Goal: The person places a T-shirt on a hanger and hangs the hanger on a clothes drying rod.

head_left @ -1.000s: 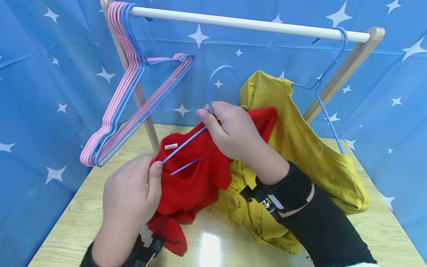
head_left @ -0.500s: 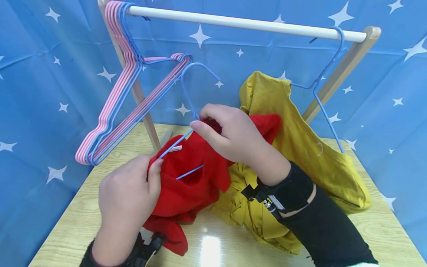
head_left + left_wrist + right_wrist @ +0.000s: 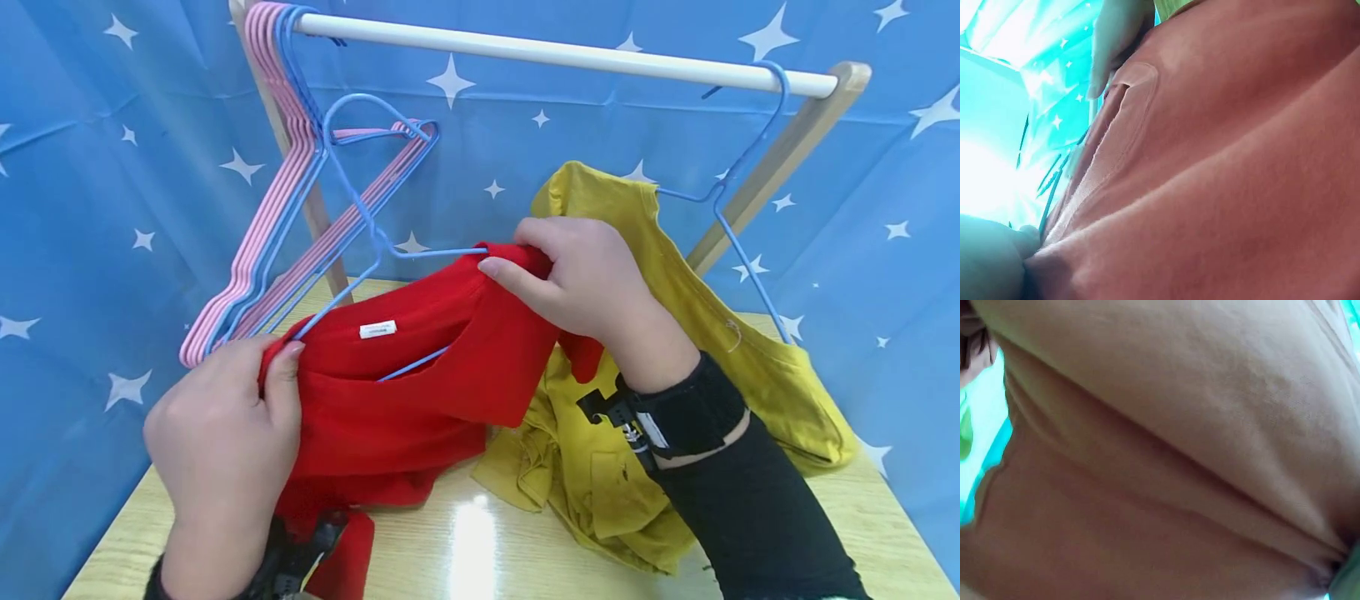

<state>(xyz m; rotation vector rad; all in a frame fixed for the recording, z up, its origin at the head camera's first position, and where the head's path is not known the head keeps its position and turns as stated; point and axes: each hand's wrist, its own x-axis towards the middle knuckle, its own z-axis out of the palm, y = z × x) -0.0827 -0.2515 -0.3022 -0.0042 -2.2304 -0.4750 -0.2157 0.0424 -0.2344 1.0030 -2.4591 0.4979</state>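
A red shirt (image 3: pixel 397 425) hangs between both hands in the head view, with a white label at its neckline. A blue wire hanger (image 3: pixel 435 253) sits inside the neck opening; its hook rises free above the cloth. My left hand (image 3: pixel 221 429) pinches the left edge of the neckline together with the hanger's left arm. On the other side my right hand (image 3: pixel 592 287) grips the shirt's shoulder where the hanger's right arm goes under the cloth. In the left wrist view the shirt (image 3: pixel 1229 169) fills most of the picture. Cloth (image 3: pixel 1147 481) covers nearly all of the right wrist view.
Several pink hangers (image 3: pixel 251 243) and blue ones hang at the left end of a white rod (image 3: pixel 562 53). At the right, a yellow garment (image 3: pixel 750 383) hangs from another blue hanger (image 3: pixel 752 279), partly draped on the wooden table (image 3: pixel 420 550). A blue star-patterned curtain stands behind.
My right hand has moved from the hanger's neck to the right shoulder of the red shirt. The left hand has shifted left, spreading the neckline, and the hook has swung left.
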